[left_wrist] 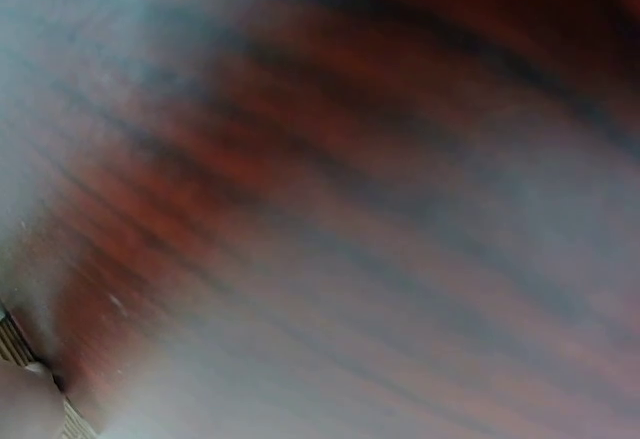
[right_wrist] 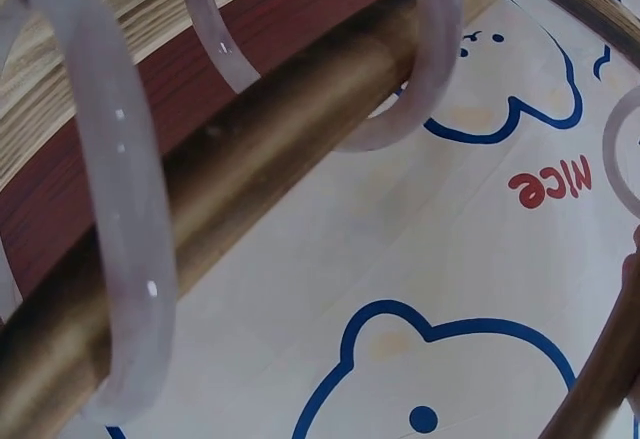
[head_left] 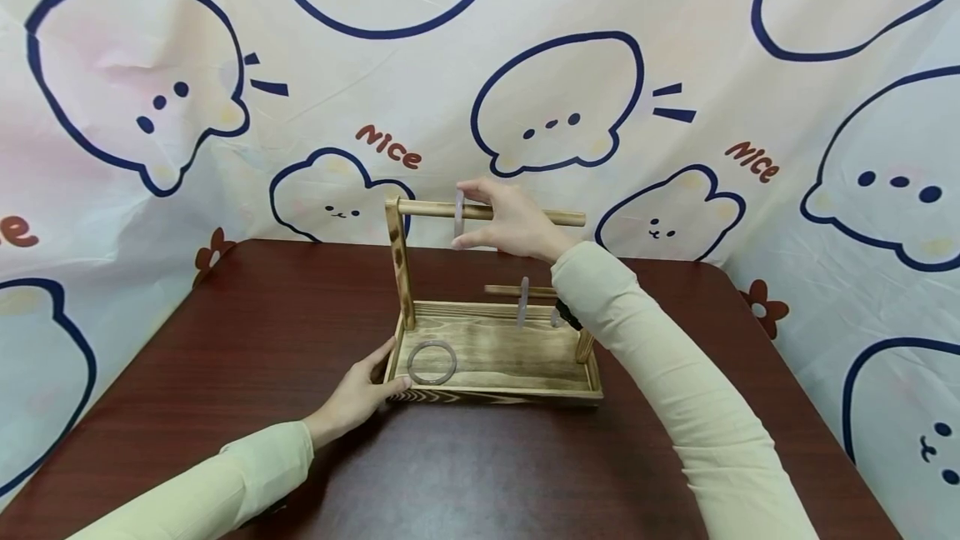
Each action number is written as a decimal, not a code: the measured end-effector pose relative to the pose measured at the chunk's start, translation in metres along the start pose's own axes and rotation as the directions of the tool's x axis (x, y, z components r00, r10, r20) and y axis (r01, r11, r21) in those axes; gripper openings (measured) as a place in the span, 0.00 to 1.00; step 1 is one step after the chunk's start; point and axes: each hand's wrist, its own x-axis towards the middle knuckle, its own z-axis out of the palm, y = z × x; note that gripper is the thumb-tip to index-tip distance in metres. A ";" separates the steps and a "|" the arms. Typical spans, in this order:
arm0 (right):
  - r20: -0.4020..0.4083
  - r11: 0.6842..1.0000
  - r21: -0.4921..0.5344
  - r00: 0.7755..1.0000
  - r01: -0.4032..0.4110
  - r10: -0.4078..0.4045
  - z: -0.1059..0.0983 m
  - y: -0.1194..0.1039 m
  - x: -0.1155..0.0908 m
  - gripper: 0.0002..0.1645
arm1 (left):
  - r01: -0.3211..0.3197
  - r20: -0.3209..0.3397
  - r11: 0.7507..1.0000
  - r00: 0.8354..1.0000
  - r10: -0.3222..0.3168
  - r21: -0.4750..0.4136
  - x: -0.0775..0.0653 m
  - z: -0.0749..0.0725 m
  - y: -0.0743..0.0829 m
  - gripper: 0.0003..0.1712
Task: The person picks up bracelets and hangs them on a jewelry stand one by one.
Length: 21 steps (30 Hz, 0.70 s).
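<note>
My right hand (head_left: pixel 513 219) pinches a pale translucent bangle (head_left: pixel 459 219) between thumb and fingers, near the left part of the wooden stand's upper bar (head_left: pixel 427 208). Seen edge-on, the bangle crosses the bar and appears to be around it. In the right wrist view that bangle (right_wrist: pixel 620 154) shows only partly, at the right edge. My left hand (head_left: pixel 356 394) grips the front left corner of the stand's tray (head_left: pixel 502 396), thumb over the rim. A greyish bangle (head_left: pixel 432 342) lies flat in the tray beside that thumb.
Two more pale bangles (right_wrist: pixel 130 209) hang around the lower bar (right_wrist: pixel 290 149), partly behind my right forearm in the head view. The stand rests on a dark red-brown table (head_left: pixel 300 307). Behind it hangs a cartoon-printed cloth (head_left: pixel 435 90).
</note>
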 end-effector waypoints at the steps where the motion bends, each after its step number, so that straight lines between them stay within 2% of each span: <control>1: 0.003 1.000 -0.017 1.000 -0.003 0.003 0.000 0.000 0.000 0.50 | 0.006 -0.003 1.000 1.000 -0.006 0.002 0.000 0.000 0.000 0.44; 8: 0.030 0.988 -0.147 0.999 -0.037 0.042 0.002 -0.003 0.002 0.50 | 0.009 0.001 1.000 1.000 -0.009 0.007 -0.001 0.000 -0.001 0.45; 15: 0.046 0.982 -0.183 0.997 -0.053 0.062 0.004 -0.005 0.003 0.51 | 0.016 -0.007 1.000 1.000 -0.016 0.015 0.000 -0.001 -0.003 0.45; 21: 0.046 0.976 -0.209 0.996 -0.063 0.074 0.005 -0.006 0.004 0.50 | 0.061 -0.011 0.997 0.998 -0.060 0.038 -0.001 -0.001 -0.001 0.45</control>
